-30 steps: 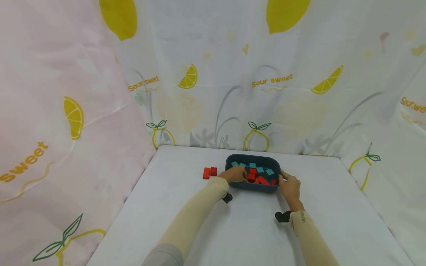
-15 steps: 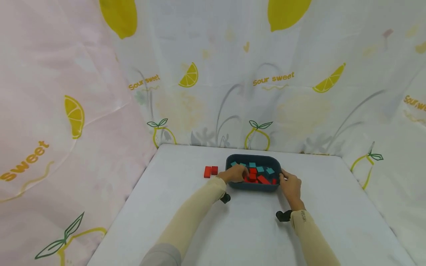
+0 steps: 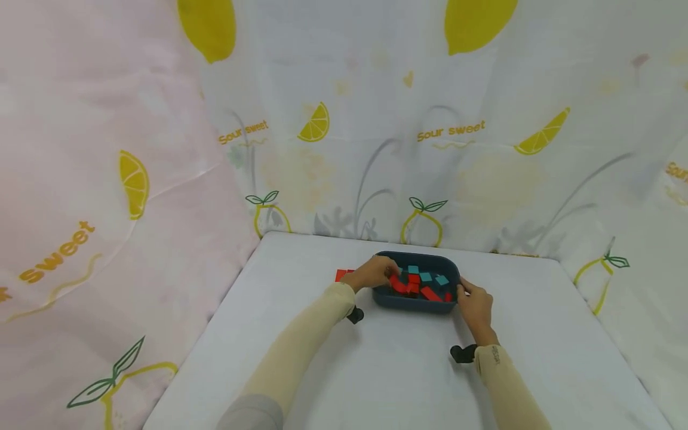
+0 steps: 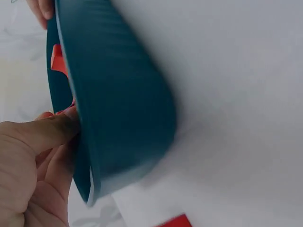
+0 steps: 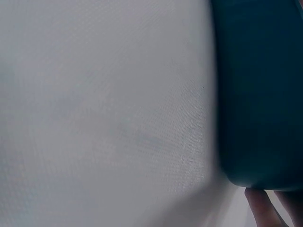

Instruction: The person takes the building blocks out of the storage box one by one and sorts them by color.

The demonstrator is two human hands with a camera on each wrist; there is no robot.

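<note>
A dark teal tub [image 3: 414, 305] stands toward the back of the white table, with red and light-blue blocks inside. My left hand [image 3: 374, 273] reaches over its left end, thumb and fingers pinching a red arch block [image 4: 57, 60] at the rim. In the left wrist view the tub's outer wall [image 4: 118, 94] fills the middle. My right hand [image 3: 475, 303] grips the tub's right end by the rim; its fingertips [image 5: 260, 205] show at the tub wall [image 5: 265, 104] in the right wrist view.
Red blocks [image 3: 341, 275] lie on the table [image 3: 301, 269] left of the tub, partly covered by the left hand. Light-blue blocks [image 3: 426, 277] and a long red block [image 3: 430, 293] lie in the tub. A lemon-print cloth [image 3: 344, 149] hangs behind the table.
My left hand has risen a little and shifted left within the tub, a red arch block now showing at its fingertips. The right hand stays at the rim. The head view has turned slightly left.
</note>
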